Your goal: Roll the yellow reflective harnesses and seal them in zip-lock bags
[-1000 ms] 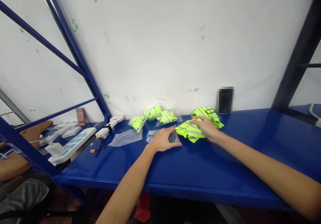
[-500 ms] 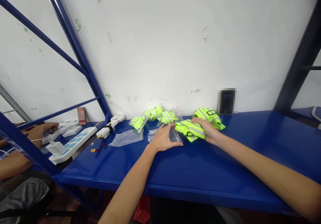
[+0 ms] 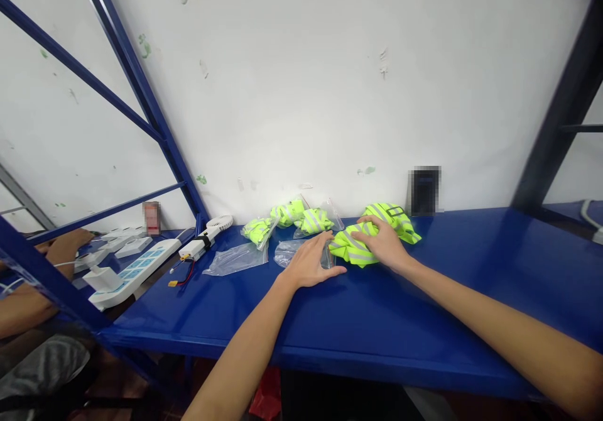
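My left hand [image 3: 311, 264] lies over a clear zip bag [image 3: 288, 253] on the blue table, thumb stretched away from its fingers. Just right of it is a folded neon-yellow reflective vest [image 3: 352, 246] with silver stripes, its near side facing the left hand. On top of that vest, my right hand [image 3: 387, 242] bends its fingers and thumb around the fabric. Another neon-yellow reflective vest [image 3: 393, 218] lies crumpled behind the right hand. Part of the bag is hidden under the left hand.
Bagged neon-yellow bundles [image 3: 287, 213] lie near the wall, with a flat plastic bag [image 3: 235, 259] in front. Left stand a small white fan [image 3: 219, 222], a wired battery pack [image 3: 192, 247] and a power strip [image 3: 141, 270]. Another person's arm [image 3: 59, 259] is beyond the blue post.
My right hand has shifted its grip onto the top of the vest, which looks more tucked together with its loose strap end gone from view. The left hand has hardly moved.
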